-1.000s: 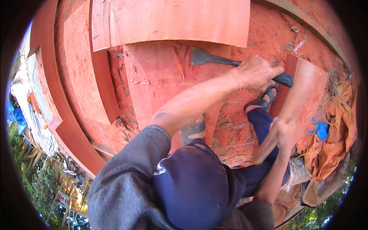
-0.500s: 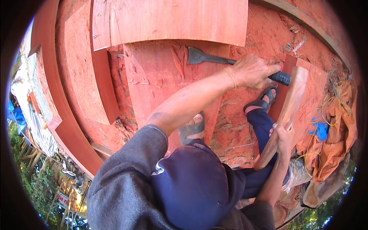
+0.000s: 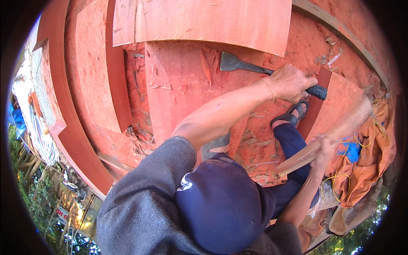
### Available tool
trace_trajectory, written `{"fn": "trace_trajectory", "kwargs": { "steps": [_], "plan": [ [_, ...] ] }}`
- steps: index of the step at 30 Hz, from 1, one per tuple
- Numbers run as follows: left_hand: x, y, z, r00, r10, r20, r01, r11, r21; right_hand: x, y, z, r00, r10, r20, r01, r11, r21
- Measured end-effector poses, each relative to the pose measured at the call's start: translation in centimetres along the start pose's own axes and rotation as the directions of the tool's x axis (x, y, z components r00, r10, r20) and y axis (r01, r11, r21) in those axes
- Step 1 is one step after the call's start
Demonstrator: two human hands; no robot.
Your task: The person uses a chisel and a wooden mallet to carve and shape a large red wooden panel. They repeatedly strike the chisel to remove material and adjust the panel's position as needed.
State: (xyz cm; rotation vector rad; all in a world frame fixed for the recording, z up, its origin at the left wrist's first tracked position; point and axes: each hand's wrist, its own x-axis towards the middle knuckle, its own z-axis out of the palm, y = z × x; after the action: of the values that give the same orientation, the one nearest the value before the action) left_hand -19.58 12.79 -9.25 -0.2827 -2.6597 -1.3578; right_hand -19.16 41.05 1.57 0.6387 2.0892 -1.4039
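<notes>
My left hand is closed around the black-wrapped handle of a long chisel. Its wide dark blade lies over a flat reddish board, close to the edge of a thick, slightly curved plank. Wood shavings stick to the board left of the blade. On the right, my right hand grips a long wooden club around its middle. The club's upper end is blurred by motion and stands apart to the right of the chisel's butt.
Long reddish planks lie on the left. At the right, a squared timber sits past my sandalled foot. Beyond it is an orange tarp with yellow cord and a blue scrap. Red sawdust covers the ground.
The club has swung to the right, its upper end moving away from the chisel's butt. My left hand keeps its hold on the chisel, and the whole view has shifted slightly.
</notes>
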Motion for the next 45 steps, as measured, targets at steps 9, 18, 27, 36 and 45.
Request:
{"fn": "trace_trajectory", "kwargs": {
  "steps": [9,18,27,36,45],
  "plan": [
    [-0.2,-0.6,-0.9,0.985,-0.078,0.152,0.068,0.995,0.069,-0.7,-0.3,3.4,0.996,-0.021,-0.088,0.027,0.997,0.07],
    [-2.6,-0.4,-4.0,0.994,-0.026,0.106,0.019,0.998,0.065,-1.4,1.7,0.6,0.996,0.017,0.089,0.0,0.983,-0.183],
    [-2.7,8.2,0.0,0.983,0.177,0.055,-0.165,0.971,-0.173,-1.1,2.1,-2.7,1.0,-0.009,0.003,0.008,0.975,0.221],
    [-4.1,5.6,0.1,0.992,0.128,-0.009,-0.128,0.977,-0.171,-2.7,2.9,0.2,1.0,-0.017,0.015,0.015,0.993,0.121],
    [-2.4,3.9,1.4,0.995,0.049,0.087,-0.04,0.993,-0.109,-2.7,1.9,0.6,0.999,0.035,-0.003,-0.035,0.991,0.128]
  ]
}}
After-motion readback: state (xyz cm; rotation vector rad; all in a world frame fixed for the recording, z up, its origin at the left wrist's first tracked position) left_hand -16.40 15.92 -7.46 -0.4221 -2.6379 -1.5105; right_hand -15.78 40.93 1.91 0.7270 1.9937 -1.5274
